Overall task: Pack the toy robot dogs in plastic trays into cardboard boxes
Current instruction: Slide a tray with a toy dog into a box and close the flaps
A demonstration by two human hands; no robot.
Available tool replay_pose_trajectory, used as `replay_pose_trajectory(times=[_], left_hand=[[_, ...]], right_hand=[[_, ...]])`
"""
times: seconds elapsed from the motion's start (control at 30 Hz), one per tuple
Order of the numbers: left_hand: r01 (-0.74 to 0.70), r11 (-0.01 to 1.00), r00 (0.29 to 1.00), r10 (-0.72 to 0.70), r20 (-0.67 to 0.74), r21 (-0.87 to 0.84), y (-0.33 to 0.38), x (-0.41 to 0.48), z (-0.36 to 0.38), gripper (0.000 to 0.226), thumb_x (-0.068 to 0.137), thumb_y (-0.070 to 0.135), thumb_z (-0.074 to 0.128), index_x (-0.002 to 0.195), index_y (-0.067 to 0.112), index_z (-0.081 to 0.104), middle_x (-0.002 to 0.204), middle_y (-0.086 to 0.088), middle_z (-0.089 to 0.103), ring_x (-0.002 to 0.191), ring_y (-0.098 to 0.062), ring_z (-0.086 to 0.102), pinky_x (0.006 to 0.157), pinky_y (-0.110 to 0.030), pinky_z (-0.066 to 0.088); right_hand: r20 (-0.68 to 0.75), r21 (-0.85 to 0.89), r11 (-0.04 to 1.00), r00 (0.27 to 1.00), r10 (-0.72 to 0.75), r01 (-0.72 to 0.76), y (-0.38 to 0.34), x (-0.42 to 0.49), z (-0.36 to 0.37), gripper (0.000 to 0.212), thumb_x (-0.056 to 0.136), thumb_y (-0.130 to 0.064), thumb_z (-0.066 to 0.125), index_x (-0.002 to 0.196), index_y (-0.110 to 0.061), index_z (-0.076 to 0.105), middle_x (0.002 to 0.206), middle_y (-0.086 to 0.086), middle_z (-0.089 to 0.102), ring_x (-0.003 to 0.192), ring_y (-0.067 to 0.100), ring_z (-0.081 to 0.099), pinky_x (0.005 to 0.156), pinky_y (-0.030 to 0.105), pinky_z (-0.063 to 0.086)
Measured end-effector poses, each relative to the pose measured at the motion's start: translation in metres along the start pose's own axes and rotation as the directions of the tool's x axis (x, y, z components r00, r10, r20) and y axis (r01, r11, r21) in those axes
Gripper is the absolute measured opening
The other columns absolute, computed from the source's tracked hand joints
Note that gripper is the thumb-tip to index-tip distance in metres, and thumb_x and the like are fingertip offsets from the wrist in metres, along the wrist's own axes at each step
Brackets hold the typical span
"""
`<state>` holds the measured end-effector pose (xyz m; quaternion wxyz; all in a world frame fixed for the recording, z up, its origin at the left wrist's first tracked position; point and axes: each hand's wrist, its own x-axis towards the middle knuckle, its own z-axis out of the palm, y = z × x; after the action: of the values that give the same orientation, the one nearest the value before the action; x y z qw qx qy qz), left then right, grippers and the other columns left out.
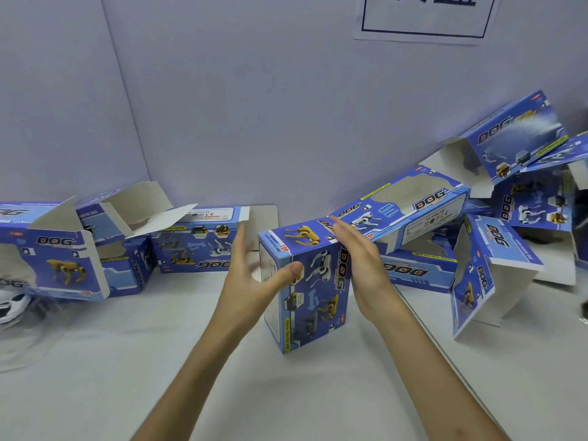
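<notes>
A closed blue cardboard box (313,300) printed with robot dogs stands upright on the white table (127,361), in the middle. My left hand (251,278) is open just left of it, fingers straight, the thumb reaching across the box's front face. My right hand (362,265) is open against the box's right side, fingers stretched up past its top edge. A white toy robot dog in a clear plastic tray (12,305) lies at the far left edge, mostly out of view.
Several open blue boxes lie at the back left (63,259) and back middle (197,246). More open boxes pile up at the right (490,275), some leaning on each other (515,138). Grey partition walls close the back and left.
</notes>
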<state>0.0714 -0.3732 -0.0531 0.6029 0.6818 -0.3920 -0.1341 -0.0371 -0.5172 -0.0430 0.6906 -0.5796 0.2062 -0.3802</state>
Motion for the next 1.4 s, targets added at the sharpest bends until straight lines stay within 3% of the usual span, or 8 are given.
replay_pose_trajectory(times=[0.47, 0.67, 0.83, 1.0, 1.1, 1.2, 1.3, 1.4], left_hand=[[0.255, 0.925, 0.967, -0.251, 0.051, -0.28, 0.014, 0.0, 0.011, 0.045, 0.071, 0.058, 0.059, 0.108, 0.033, 0.051, 0.076, 0.022, 0.07, 0.071, 0.011, 0.065, 0.072, -0.025, 0.039], [0.254, 0.933, 0.967, -0.252, 0.043, -0.255, 0.011, 0.003, 0.012, 0.021, 0.095, 0.042, 0.058, 0.113, 0.034, 0.049, 0.084, 0.019, 0.069, 0.072, 0.008, 0.066, 0.069, -0.028, 0.045], [0.178, 0.932, 0.972, -0.216, -0.092, -0.315, 0.02, -0.006, 0.018, 0.026, 0.086, 0.045, 0.068, 0.105, 0.034, 0.054, 0.085, 0.016, 0.072, 0.074, 0.003, 0.069, 0.068, -0.028, 0.046], [-0.108, 0.992, 0.914, 0.126, -0.385, 0.069, 0.019, -0.034, 0.049, 0.056, 0.064, 0.064, 0.071, 0.11, 0.036, 0.056, 0.109, 0.018, 0.064, 0.106, -0.007, 0.06, 0.088, -0.037, 0.052], [-0.372, 0.773, 0.805, 0.544, -0.236, 0.513, 0.011, -0.048, 0.068, 0.061, 0.076, 0.051, 0.069, 0.13, 0.025, 0.059, 0.132, 0.005, 0.058, 0.124, -0.018, 0.052, 0.101, -0.042, 0.043], [-0.538, 0.698, 0.736, 0.662, -0.141, 0.472, 0.012, -0.038, 0.059, 0.036, 0.083, 0.038, 0.068, 0.118, 0.028, 0.07, 0.127, 0.01, 0.063, 0.119, -0.011, 0.056, 0.099, -0.047, 0.043], [-0.396, 0.856, 0.786, 0.503, -0.358, 0.333, 0.018, -0.016, 0.029, 0.045, 0.083, 0.046, 0.065, 0.122, 0.024, 0.063, 0.126, 0.011, 0.059, 0.118, -0.007, 0.053, 0.099, -0.037, 0.043], [0.046, 0.997, 0.919, -0.067, -0.39, -0.062, 0.015, 0.004, -0.008, 0.081, 0.07, 0.066, 0.075, 0.136, 0.029, 0.045, 0.133, 0.012, 0.049, 0.113, -0.001, 0.05, 0.095, -0.024, 0.039]], right_hand=[[-0.024, -0.014, 0.999, 0.999, 0.047, -0.048, 0.007, 0.007, -0.006, 0.022, 0.101, -0.028, 0.047, 0.11, -0.039, 0.064, 0.105, 0.003, 0.072, 0.078, 0.006, 0.073, 0.054, 0.022, 0.055], [0.031, -0.072, 0.992, 0.993, 0.11, -0.107, 0.004, 0.009, -0.009, 0.033, 0.102, -0.031, 0.047, 0.134, -0.028, 0.056, 0.108, 0.005, 0.073, 0.088, 0.012, 0.072, 0.082, 0.036, 0.058], [-0.049, -0.652, 0.756, 0.998, 0.024, -0.051, -0.029, 0.009, -0.013, 0.051, 0.1, -0.046, 0.051, 0.144, -0.026, 0.036, 0.141, 0.006, 0.047, 0.1, 0.014, 0.061, 0.067, 0.021, 0.052], [0.009, -0.626, 0.768, 0.982, 0.186, -0.139, -0.045, -0.003, -0.001, 0.053, 0.089, -0.065, 0.054, 0.119, -0.025, 0.038, 0.105, -0.005, 0.058, 0.07, 0.022, 0.075, 0.06, 0.041, 0.062], [0.137, -0.487, 0.871, 0.978, 0.155, -0.07, -0.045, -0.003, 0.0, 0.061, 0.072, -0.079, 0.06, 0.119, -0.043, 0.045, 0.11, -0.022, 0.062, 0.091, 0.0, 0.063, 0.065, 0.026, 0.05], [0.176, -0.333, 0.942, 0.98, 0.091, -0.027, -0.044, 0.002, -0.014, 0.039, 0.08, -0.053, 0.073, 0.109, -0.048, 0.047, 0.087, -0.032, 0.068, 0.078, -0.005, 0.068, 0.061, 0.017, 0.051], [0.161, -0.239, 0.97, 0.983, 0.089, -0.048, -0.04, 0.009, -0.028, 0.025, 0.088, -0.032, 0.07, 0.105, -0.042, 0.055, 0.086, -0.019, 0.073, 0.074, 0.004, 0.073, 0.062, 0.019, 0.055], [0.2, -0.128, 0.991, 0.978, 0.06, -0.035, -0.039, 0.009, -0.033, 0.027, 0.085, -0.037, 0.07, 0.111, -0.043, 0.065, 0.095, -0.016, 0.076, 0.085, 0.01, 0.074, 0.076, 0.026, 0.058]])
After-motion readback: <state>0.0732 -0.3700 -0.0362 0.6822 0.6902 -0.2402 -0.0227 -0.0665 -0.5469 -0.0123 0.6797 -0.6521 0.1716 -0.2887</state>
